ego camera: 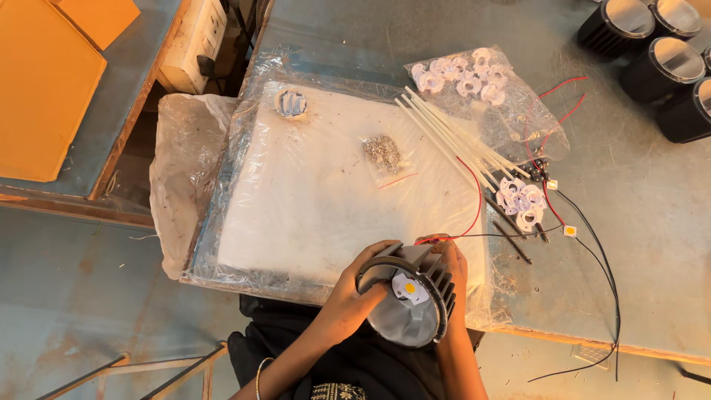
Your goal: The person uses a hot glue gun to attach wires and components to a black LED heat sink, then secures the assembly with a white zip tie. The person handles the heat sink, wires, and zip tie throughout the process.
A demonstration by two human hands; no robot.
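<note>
Between both hands, left hand and right hand in closed grip: finned grey lamp housing, white-and-yellow chip inside.

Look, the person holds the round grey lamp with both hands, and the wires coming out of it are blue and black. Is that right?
Nearly. Both hands, left and right, do hold the round grey lamp, but the head view shows its wires are red and black, not blue.

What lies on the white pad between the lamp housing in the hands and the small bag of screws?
Nothing: in the head view, the white pad is bare between the lamp housing and the bag of screws.
</note>
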